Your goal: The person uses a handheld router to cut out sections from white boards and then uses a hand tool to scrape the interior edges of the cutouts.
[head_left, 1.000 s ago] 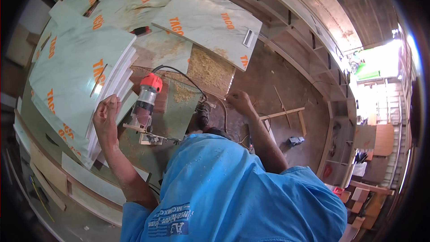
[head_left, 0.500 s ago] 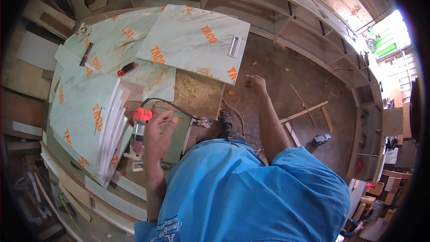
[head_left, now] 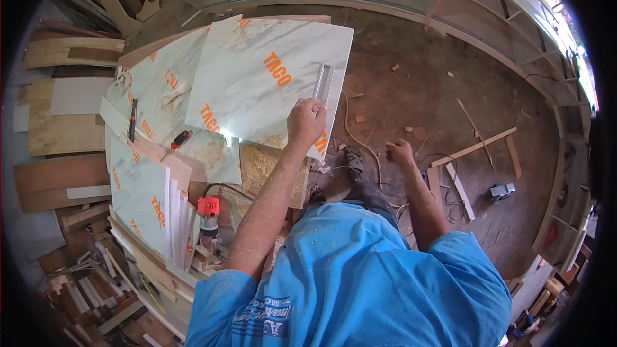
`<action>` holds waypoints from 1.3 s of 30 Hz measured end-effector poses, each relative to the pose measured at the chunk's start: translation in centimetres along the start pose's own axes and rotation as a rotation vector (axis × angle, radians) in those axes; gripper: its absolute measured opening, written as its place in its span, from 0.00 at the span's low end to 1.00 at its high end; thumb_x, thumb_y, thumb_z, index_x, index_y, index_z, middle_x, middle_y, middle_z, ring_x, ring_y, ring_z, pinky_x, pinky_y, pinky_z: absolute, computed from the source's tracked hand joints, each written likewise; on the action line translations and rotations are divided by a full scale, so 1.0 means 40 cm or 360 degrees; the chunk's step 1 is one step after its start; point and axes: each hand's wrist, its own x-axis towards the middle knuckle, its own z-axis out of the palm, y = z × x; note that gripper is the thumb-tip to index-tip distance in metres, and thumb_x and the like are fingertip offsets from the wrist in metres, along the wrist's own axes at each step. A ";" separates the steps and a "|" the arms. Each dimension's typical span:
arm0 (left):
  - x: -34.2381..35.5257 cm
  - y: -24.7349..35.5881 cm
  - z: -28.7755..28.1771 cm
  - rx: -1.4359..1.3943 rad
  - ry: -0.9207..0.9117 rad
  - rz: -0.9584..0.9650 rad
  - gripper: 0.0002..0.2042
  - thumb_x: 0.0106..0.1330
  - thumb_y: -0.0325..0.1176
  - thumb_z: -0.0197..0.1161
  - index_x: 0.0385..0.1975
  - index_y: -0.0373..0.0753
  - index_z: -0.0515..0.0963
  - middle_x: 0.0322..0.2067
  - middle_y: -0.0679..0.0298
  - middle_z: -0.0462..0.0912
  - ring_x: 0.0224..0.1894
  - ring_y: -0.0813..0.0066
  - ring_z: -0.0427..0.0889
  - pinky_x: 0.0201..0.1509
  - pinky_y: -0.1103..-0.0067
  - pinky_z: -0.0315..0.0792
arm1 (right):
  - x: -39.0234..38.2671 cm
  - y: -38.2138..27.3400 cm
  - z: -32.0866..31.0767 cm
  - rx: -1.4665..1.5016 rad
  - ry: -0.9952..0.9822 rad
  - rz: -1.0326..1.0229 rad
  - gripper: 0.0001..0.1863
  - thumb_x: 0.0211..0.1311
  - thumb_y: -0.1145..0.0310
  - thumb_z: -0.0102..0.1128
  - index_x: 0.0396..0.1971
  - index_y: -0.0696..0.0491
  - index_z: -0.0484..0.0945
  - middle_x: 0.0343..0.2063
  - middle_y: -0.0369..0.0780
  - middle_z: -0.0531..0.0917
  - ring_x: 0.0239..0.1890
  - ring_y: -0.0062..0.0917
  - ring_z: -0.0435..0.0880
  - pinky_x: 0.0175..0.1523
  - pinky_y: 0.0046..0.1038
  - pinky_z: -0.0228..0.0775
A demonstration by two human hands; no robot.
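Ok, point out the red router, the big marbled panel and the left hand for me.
red router (head_left: 208, 207): head view, on its red top cap.
big marbled panel (head_left: 257, 90): head view, on its bare middle.
left hand (head_left: 306, 122): head view, on the back of the hand at the panel's edge.
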 end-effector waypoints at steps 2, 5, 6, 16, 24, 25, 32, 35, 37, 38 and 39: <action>0.049 0.024 0.039 0.0032 0.0009 -0.0029 0.14 0.64 0.40 0.69 0.40 0.35 0.85 0.31 0.56 0.83 0.32 0.59 0.84 0.41 0.66 0.77 | 0.024 0.095 -0.086 -0.0118 0.0041 0.0111 0.12 0.59 0.66 0.66 0.27 0.61 0.79 0.22 0.42 0.83 0.20 0.25 0.83 0.26 0.30 0.77; 0.087 0.038 0.068 0.0184 -0.0083 -0.0248 0.11 0.63 0.38 0.70 0.36 0.36 0.83 0.32 0.56 0.83 0.35 0.55 0.84 0.42 0.64 0.77 | -0.001 0.148 -0.170 -0.0144 0.0194 0.0360 0.10 0.60 0.68 0.64 0.29 0.60 0.78 0.21 0.41 0.82 0.18 0.27 0.82 0.24 0.30 0.75; 0.092 0.042 0.071 0.0238 -0.0059 -0.0258 0.10 0.63 0.38 0.70 0.33 0.37 0.83 0.32 0.56 0.82 0.35 0.54 0.84 0.41 0.64 0.76 | -0.007 0.168 -0.194 -0.0096 0.0238 0.0441 0.09 0.60 0.69 0.64 0.30 0.60 0.78 0.21 0.41 0.81 0.19 0.27 0.82 0.23 0.30 0.74; 0.119 0.039 0.071 0.0269 -0.0197 -0.0384 0.09 0.64 0.34 0.69 0.27 0.35 0.80 0.30 0.54 0.80 0.33 0.51 0.82 0.39 0.61 0.74 | 0.045 0.281 -0.241 0.0161 0.0192 0.0730 0.08 0.61 0.71 0.64 0.35 0.57 0.75 0.21 0.40 0.79 0.18 0.26 0.79 0.20 0.29 0.72; 0.142 0.037 0.052 0.0269 -0.0368 -0.0374 0.10 0.65 0.34 0.68 0.28 0.34 0.80 0.31 0.52 0.80 0.35 0.49 0.81 0.41 0.60 0.73 | 0.154 0.215 -0.175 0.0013 0.0075 0.0592 0.10 0.62 0.67 0.65 0.35 0.58 0.79 0.23 0.40 0.81 0.20 0.26 0.82 0.24 0.29 0.77; 0.145 0.040 0.050 0.0252 -0.0399 -0.0389 0.10 0.66 0.34 0.68 0.28 0.33 0.79 0.31 0.52 0.80 0.36 0.49 0.81 0.41 0.60 0.73 | 0.162 0.204 -0.168 0.0001 0.0072 0.0574 0.10 0.63 0.67 0.65 0.35 0.58 0.79 0.23 0.40 0.82 0.21 0.26 0.83 0.24 0.29 0.78; 0.151 0.042 0.040 0.0231 -0.0497 -0.0386 0.10 0.67 0.33 0.66 0.28 0.32 0.77 0.32 0.52 0.79 0.38 0.48 0.80 0.43 0.59 0.73 | 0.195 0.220 -0.166 0.0093 0.0052 0.0569 0.10 0.63 0.67 0.65 0.36 0.58 0.80 0.22 0.39 0.82 0.19 0.26 0.82 0.23 0.28 0.77; 0.149 0.033 0.042 0.0227 -0.0446 -0.0338 0.10 0.65 0.33 0.68 0.29 0.32 0.79 0.30 0.53 0.77 0.32 0.54 0.80 0.38 0.63 0.72 | 0.192 0.269 -0.174 -0.0040 0.0098 0.0620 0.09 0.63 0.68 0.65 0.36 0.58 0.79 0.22 0.39 0.81 0.18 0.26 0.81 0.22 0.28 0.75; 0.151 0.029 0.042 0.0194 -0.0472 -0.0322 0.10 0.66 0.34 0.67 0.29 0.33 0.78 0.30 0.53 0.77 0.33 0.52 0.80 0.39 0.63 0.72 | 0.183 0.277 -0.175 -0.0068 0.0068 0.0684 0.09 0.62 0.68 0.65 0.35 0.58 0.79 0.21 0.39 0.80 0.18 0.26 0.81 0.21 0.29 0.74; 0.150 0.030 0.042 0.0193 -0.0470 -0.0326 0.10 0.66 0.34 0.67 0.29 0.33 0.78 0.30 0.53 0.77 0.33 0.52 0.80 0.39 0.63 0.72 | 0.176 0.281 -0.175 -0.0072 0.0065 0.0684 0.09 0.62 0.68 0.65 0.35 0.58 0.79 0.21 0.39 0.80 0.18 0.26 0.81 0.21 0.29 0.74; 0.149 0.031 0.043 0.0217 -0.0471 -0.0322 0.10 0.66 0.34 0.67 0.29 0.33 0.78 0.30 0.53 0.77 0.34 0.51 0.80 0.39 0.62 0.73 | 0.170 0.280 -0.173 -0.0078 0.0079 0.0722 0.09 0.61 0.68 0.65 0.34 0.59 0.79 0.21 0.39 0.81 0.19 0.26 0.82 0.22 0.29 0.75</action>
